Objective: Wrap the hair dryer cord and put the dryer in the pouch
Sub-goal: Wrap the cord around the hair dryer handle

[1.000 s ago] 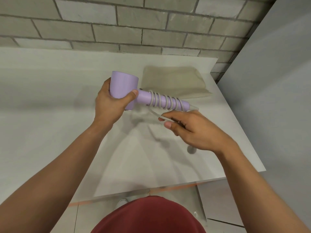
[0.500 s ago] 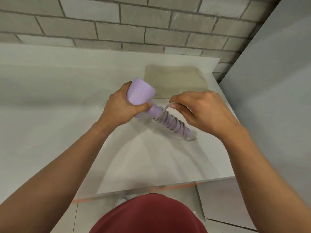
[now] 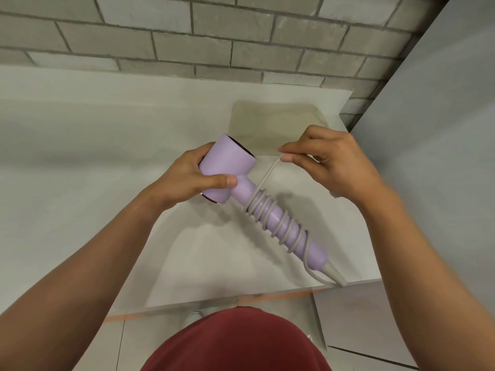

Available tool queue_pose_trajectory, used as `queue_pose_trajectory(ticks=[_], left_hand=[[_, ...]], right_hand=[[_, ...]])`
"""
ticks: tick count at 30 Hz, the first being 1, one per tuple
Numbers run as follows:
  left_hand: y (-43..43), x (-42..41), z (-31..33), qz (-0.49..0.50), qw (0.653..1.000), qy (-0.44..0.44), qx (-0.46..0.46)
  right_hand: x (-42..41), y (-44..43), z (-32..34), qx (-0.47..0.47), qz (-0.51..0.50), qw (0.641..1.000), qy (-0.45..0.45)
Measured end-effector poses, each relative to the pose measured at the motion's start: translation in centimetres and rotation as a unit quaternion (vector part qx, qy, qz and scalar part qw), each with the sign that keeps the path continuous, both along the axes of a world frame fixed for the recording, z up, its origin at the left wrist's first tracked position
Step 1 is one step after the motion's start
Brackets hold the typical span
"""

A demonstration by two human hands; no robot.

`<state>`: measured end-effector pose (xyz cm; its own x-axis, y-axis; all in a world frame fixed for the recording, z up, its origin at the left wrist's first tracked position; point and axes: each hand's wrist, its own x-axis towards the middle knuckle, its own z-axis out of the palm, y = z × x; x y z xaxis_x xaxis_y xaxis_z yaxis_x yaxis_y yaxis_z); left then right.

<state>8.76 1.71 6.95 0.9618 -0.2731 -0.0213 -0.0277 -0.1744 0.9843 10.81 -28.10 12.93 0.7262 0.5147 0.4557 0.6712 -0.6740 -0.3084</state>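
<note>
My left hand (image 3: 187, 180) is closed around the barrel of the lilac hair dryer (image 3: 227, 172), whose handle slants down toward me and to the right. The grey cord (image 3: 278, 223) coils around that handle. My right hand (image 3: 329, 162) pinches the cord's free stretch taut. Just beyond my right hand, the beige pouch (image 3: 276, 124) lies flat on the white counter (image 3: 107, 135).

surface: white counter (image 3: 80, 156) — on it: beige pouch (image 3: 276, 124), lying flat

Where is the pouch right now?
In the head view, the beige pouch lies flat on the white counter, near the brick wall, just behind the purple hair dryer and the right hand.
</note>
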Motion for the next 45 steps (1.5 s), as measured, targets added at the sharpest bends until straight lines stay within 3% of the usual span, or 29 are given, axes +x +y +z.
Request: queue_pose_trajectory(ticks=[4, 14, 17, 19, 20, 22, 24, 26, 34, 45], left_hand=[[0.0, 0.0, -0.1, -0.006, 0.999, 0.01, -0.053], [-1.1, 0.5, -0.1, 0.046, 0.988, 0.018, -0.147], [-1.6, 0.7, 0.0, 0.062, 0.985, 0.027, -0.16], [-1.7, 0.9, 0.1, 0.085, 0.983, 0.03, -0.163], [-1.7, 1.1, 0.1, 0.098, 0.981, 0.031, -0.164], [-1.7, 1.5, 0.2, 0.123, 0.978, 0.039, -0.165], [-1.8, 1.8, 0.3, 0.144, 0.975, 0.042, -0.163], [-1.8, 2.1, 0.3, 0.16, 0.973, 0.042, -0.159], [-2.0, 2.2, 0.3, 0.24, 0.958, 0.072, -0.14], [-2.0, 2.6, -0.3, 0.314, 0.948, 0.036, -0.031]], right_hand=[[0.0, -0.1, -1.6, 0.036, -0.009, 0.998, 0.045], [0.2, -0.4, -6.7, 0.037, -0.058, 0.996, 0.063], [0.4, -0.4, -7.7, -0.045, -0.001, 0.996, 0.081], [0.1, -0.2, -8.7, -0.054, -0.038, 0.982, 0.179], [0.3, -0.3, -8.8, -0.042, -0.083, 0.97, 0.224], [-0.4, -0.3, -8.8, -0.024, -0.169, 0.975, 0.142], [-1.6, 0.9, -9.7, 0.004, -0.157, 0.959, 0.236], [-1.7, 1.9, -9.4, -0.106, -0.124, 0.974, 0.158], [-3.8, 4.9, -7.6, -0.127, -0.07, 0.946, 0.291], [-5.1, 5.8, -5.5, -0.191, -0.008, 0.931, 0.31]])
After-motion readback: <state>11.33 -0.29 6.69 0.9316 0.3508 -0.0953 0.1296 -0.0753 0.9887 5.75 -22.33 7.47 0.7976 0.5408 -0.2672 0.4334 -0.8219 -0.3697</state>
